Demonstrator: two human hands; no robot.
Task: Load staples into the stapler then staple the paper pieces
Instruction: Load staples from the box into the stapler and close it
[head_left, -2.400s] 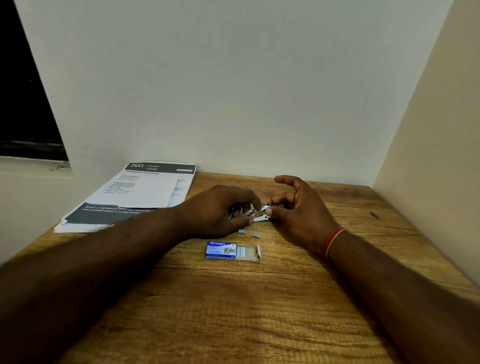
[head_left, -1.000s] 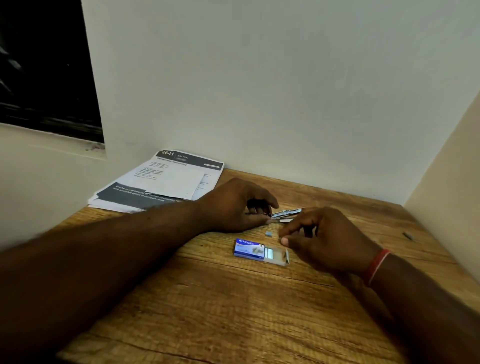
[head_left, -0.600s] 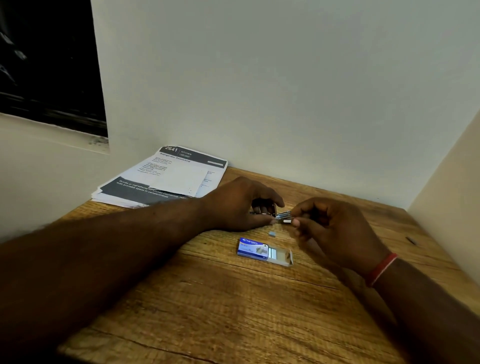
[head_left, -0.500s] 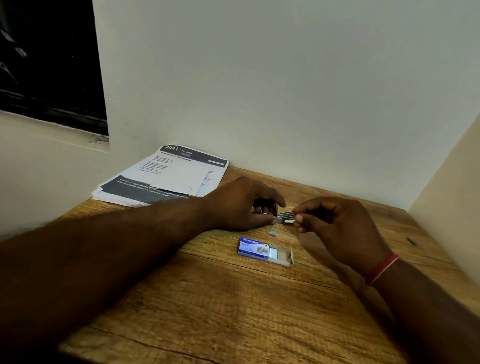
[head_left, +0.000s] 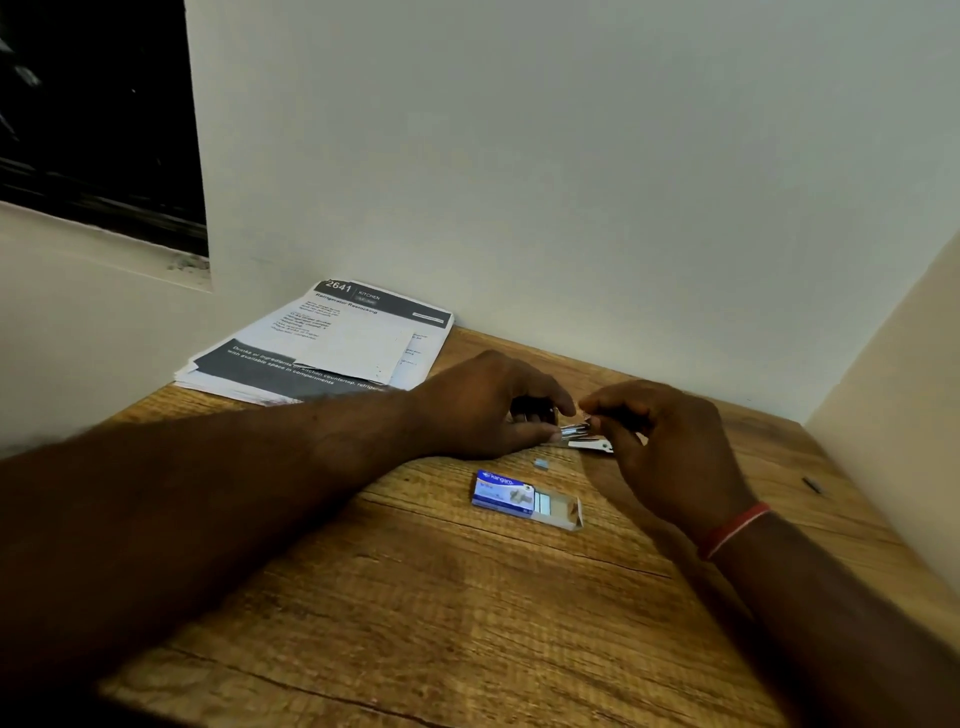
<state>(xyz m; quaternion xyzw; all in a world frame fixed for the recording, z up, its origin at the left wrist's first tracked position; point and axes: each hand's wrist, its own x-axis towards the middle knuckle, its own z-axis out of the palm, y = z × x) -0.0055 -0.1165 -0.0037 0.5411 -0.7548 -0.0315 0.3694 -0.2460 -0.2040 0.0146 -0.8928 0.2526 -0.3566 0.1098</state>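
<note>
My left hand (head_left: 488, 405) rests on the wooden table (head_left: 467, 597) and grips a small dark stapler (head_left: 571, 434), whose metal magazine sticks out to the right. My right hand (head_left: 670, 447) pinches a short strip of staples at the magazine's open end; the strip itself is mostly hidden by the fingers. A blue staple box (head_left: 524, 496) lies slid open in front of both hands, with staple strips showing in its tray. A small loose piece of staples (head_left: 541, 463) lies between the box and the stapler. The paper pieces (head_left: 332, 348) are stacked at the back left.
White walls close the table at the back and on the right. A small dark object (head_left: 812, 484) lies near the right wall. A dark window opening sits at the upper left above a ledge.
My right hand picked a staple piece up from near the box and brought it to the stapler's magazine. One of the two loose pieces on the table is gone. My left hand stayed on the stapler.
</note>
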